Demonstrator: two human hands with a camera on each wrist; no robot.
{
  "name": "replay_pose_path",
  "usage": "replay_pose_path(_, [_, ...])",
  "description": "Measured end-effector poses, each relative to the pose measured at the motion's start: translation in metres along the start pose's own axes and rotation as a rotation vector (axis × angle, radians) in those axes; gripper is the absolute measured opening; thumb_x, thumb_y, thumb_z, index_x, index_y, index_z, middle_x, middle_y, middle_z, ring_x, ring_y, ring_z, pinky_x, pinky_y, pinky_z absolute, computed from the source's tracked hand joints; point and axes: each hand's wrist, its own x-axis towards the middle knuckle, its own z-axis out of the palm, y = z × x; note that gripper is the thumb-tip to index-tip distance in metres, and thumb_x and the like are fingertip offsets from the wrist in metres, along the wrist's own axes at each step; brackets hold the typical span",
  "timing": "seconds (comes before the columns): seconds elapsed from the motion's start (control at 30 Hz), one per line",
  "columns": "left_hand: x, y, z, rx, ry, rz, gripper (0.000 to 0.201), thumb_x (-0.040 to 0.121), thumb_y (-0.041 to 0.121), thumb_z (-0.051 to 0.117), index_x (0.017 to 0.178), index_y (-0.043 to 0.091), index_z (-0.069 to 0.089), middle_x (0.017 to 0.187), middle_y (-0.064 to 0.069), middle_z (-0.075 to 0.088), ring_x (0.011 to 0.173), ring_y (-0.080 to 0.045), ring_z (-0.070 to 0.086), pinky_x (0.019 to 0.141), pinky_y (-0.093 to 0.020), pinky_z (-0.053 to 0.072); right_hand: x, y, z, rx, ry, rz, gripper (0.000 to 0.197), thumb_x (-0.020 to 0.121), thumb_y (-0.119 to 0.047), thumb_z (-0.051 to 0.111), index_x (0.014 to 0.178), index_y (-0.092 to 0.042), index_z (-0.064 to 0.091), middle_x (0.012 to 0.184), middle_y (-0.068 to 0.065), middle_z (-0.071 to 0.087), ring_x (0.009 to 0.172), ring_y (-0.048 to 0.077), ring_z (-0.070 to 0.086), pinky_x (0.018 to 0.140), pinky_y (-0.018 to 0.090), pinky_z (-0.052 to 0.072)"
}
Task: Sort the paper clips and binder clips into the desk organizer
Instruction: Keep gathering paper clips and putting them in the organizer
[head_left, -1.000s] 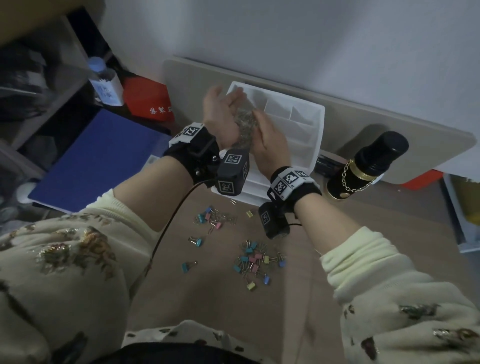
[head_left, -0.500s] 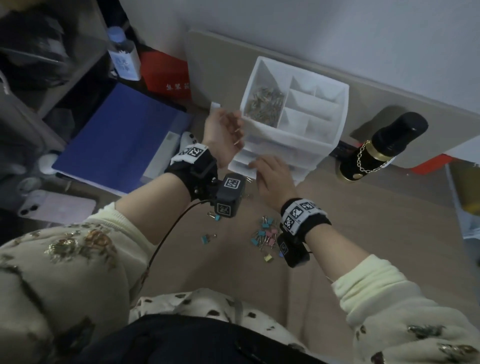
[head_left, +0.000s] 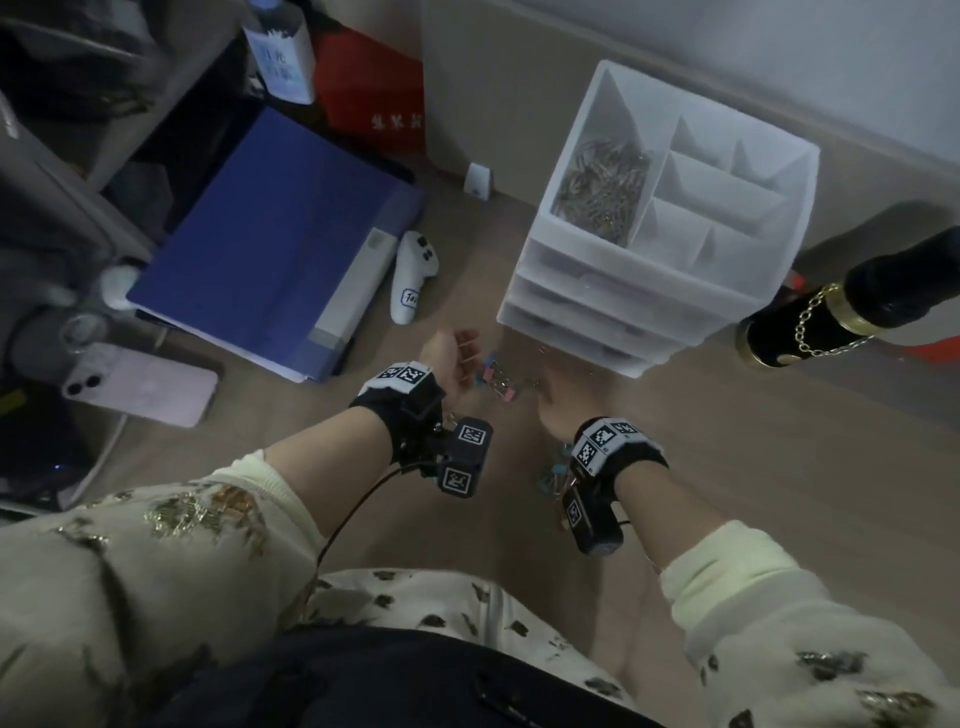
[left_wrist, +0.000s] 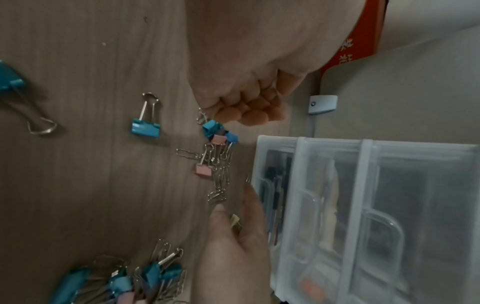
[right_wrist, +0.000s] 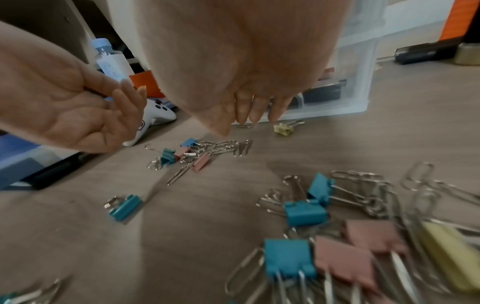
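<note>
The white organizer (head_left: 670, 306) stands on the desk, with a heap of paper clips (head_left: 602, 192) in its tall left compartment. Just in front of it lies a small cluster of binder clips and paper clips (head_left: 498, 382) (right_wrist: 202, 152). My left hand (head_left: 454, 353) hovers to the cluster's left, palm open and holding nothing. My right hand (head_left: 558, 400) is at its right, its fingers (right_wrist: 254, 109) pointing down to the desk by a single paper clip (right_wrist: 244, 125). A yellow binder clip (right_wrist: 283, 129) lies beside them. A bigger pile (right_wrist: 337, 226) sits under my right wrist.
A blue folder (head_left: 270, 244), a white controller (head_left: 413, 280) and a pink phone (head_left: 140, 384) lie to the left. A black bottle with a gold chain (head_left: 831, 317) stands right of the organizer. Single teal binder clips (left_wrist: 145, 127) (right_wrist: 124, 207) lie scattered nearer me.
Both hands dropped a handful of paper clips into the organizer's left compartment, then came down to the desk on either side of the small cluster.
</note>
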Motion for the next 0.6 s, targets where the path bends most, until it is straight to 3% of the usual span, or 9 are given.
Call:
replay_pose_path(0.1, [0.007,-0.001,-0.002,-0.002,0.011,-0.026,0.031,0.095,0.016,0.032,0.08,0.017,0.059,0.073,0.003,0.052,0.058,-0.012,0.045,0.054,-0.024,0.033,0.014,-0.004,-0.004,0.024,-0.015,0.007,0.055,0.094,-0.01,0.042,0.146,-0.017,0.027,0.15,0.009,0.032,0.135,0.027,0.034,0.109,0.039,0.028])
replay_pose_path(0.27, [0.015,-0.002,-0.002,-0.011,0.007,-0.043,0.031,0.096,0.018,0.034,0.081,0.018,0.06,0.074,0.003,0.052,0.059,-0.011,0.044,0.053,-0.023,0.032,0.027,-0.004,-0.001,0.006,-0.109,-0.036,0.06,0.096,-0.017,0.043,0.15,-0.014,0.015,0.158,0.004,0.012,0.145,0.023,0.011,0.116,0.034,0.005])
replay_pose_path(0.4, [0.014,-0.003,-0.002,-0.003,-0.002,-0.066,0.029,0.095,0.021,0.037,0.079,0.019,0.06,0.073,0.004,0.054,0.06,-0.011,0.045,0.054,-0.024,0.031,0.025,0.001,0.009,0.024,-0.046,-0.013,0.056,0.087,-0.014,0.053,0.141,-0.019,0.036,0.149,0.005,0.03,0.136,0.029,0.028,0.109,0.039,0.026])
replay_pose_path(0.6, [0.01,-0.01,-0.007,-0.059,-0.009,-0.091,0.022,0.094,0.018,0.043,0.083,0.014,0.061,0.071,0.001,0.059,0.059,-0.013,0.05,0.057,-0.025,0.038,0.011,-0.003,0.023,0.079,-0.057,-0.044,0.039,0.086,-0.008,0.056,0.123,-0.018,0.051,0.128,0.007,0.043,0.115,0.028,0.046,0.095,0.033,0.038])
